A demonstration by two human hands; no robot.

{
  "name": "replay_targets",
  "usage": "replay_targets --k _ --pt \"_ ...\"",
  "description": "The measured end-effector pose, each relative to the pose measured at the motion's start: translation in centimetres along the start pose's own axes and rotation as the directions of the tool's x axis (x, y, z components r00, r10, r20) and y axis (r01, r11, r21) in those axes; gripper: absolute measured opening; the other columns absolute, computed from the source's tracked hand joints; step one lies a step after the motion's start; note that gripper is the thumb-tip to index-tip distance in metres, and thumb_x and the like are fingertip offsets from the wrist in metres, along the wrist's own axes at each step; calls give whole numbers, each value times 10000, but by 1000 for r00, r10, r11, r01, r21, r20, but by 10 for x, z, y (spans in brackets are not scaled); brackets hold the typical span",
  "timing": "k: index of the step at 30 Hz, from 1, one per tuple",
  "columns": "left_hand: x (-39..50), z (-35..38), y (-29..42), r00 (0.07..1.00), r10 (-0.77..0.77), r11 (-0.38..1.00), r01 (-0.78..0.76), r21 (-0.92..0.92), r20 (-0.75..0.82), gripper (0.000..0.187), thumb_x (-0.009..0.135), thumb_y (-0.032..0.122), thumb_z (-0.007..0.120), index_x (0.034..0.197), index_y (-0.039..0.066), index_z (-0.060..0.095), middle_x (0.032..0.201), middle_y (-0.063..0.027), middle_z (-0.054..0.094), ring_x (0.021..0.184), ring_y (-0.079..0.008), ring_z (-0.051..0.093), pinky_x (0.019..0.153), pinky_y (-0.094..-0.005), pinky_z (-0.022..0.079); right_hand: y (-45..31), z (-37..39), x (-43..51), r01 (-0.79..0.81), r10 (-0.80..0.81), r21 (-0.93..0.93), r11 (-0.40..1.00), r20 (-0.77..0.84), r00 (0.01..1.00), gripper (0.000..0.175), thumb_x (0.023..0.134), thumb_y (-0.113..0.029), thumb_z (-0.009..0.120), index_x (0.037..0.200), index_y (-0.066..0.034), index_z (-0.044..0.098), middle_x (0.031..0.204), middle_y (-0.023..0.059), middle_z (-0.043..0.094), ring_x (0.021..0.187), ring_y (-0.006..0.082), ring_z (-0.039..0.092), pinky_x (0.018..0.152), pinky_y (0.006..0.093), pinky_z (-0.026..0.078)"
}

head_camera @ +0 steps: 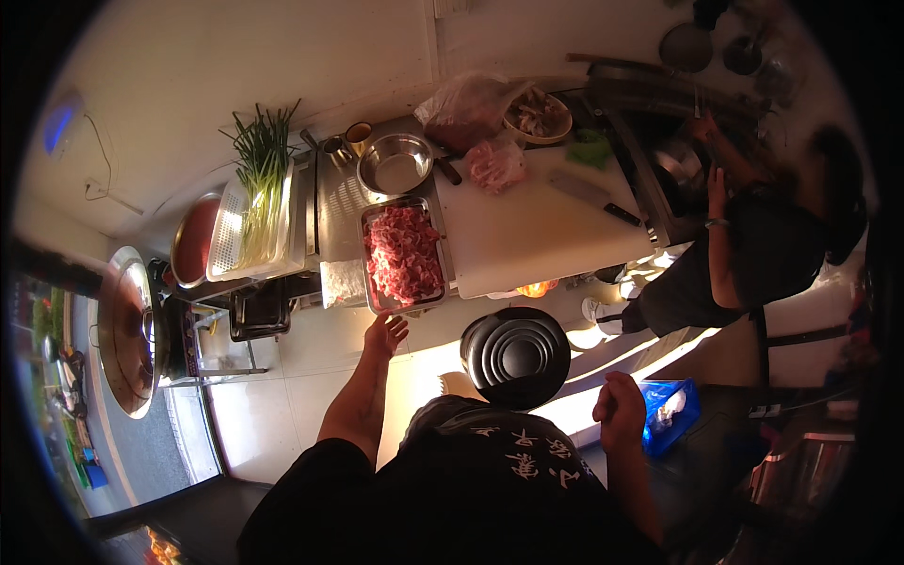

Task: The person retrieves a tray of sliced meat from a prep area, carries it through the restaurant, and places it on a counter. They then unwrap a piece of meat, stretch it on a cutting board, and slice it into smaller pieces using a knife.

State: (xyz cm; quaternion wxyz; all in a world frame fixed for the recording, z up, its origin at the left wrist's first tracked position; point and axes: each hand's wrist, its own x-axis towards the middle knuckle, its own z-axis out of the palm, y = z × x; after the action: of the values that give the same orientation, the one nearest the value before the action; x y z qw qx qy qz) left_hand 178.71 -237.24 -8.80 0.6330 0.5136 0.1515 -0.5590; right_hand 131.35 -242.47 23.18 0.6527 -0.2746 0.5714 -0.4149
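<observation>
My left hand (385, 335), fingers apart, reaches up to the near edge of a metal tray (371, 291). Whether the fingertips touch the rim is hard to tell. Sliced raw meat (402, 254) is heaped in that tray, which sits at the counter's front. My right hand (623, 406) hangs at my right side with its fingers curled in, and nothing shows in it. Beyond the tray are a steel bowl (394, 166) and a white cutting board (522, 240). A cleaver (583, 189), bagged raw meat (496, 166) and green leaves (590, 148) lie on the board.
A black round-lidded bin (515, 359) stands between me and the counter. At right, another person (748, 240) works over the stove. Long green stalks (265, 169) fill a white basket (224, 244) at left, near a large pan (127, 332). A blue bag (664, 431) is by my right hand.
</observation>
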Motion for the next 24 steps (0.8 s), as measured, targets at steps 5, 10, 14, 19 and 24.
replay_targets --k 5,10,14,19,24 --pt "60 -3 10 995 -6 981 24 -195 95 112 864 40 514 954 -15 553 982 -183 609 973 -361 614 961 -553 513 55 37 -55 -66 54 -373 926 -42 998 188 971 -100 493 1048 29 606 639 67 555 503 129 486 504 263 398" --pt "72 -4 9 992 -44 942 82 -325 122 57 835 -21 459 872 -50 492 945 -208 550 906 -387 594 918 -586 540 70 54 -80 19 -53 -294 956 -108 993 180 961 -92 514 1057 11 626 701 62 598 560 126 539 521 255 417" --pt "60 -15 23 976 -77 932 143 -334 204 67 825 -20 463 868 -66 484 1001 -213 542 942 -390 573 938 -542 530 73 65 -91 11 -30 -372 928 -45 999 182 964 -100 511 1056 0 632 718 60 605 568 124 538 530 249 422" --pt "31 -42 53 954 -148 958 204 -204 259 53 831 -31 496 883 -42 494 1012 -190 546 972 -363 574 967 -482 513 77 72 -101 12 -33 -363 932 -52 998 180 977 -100 507 1061 0 631 725 63 612 569 120 541 539 249 429" --pt "1 -69 70 888 -209 963 259 -70 410 341 843 -67 483 1177 -130 516 1233 -216 572 1146 -372 569 1061 -472 469 81 70 -100 6 -4 -385 923 6 1000 187 983 -102 507 1073 7 629 734 62 615 572 116 549 537 251 439"
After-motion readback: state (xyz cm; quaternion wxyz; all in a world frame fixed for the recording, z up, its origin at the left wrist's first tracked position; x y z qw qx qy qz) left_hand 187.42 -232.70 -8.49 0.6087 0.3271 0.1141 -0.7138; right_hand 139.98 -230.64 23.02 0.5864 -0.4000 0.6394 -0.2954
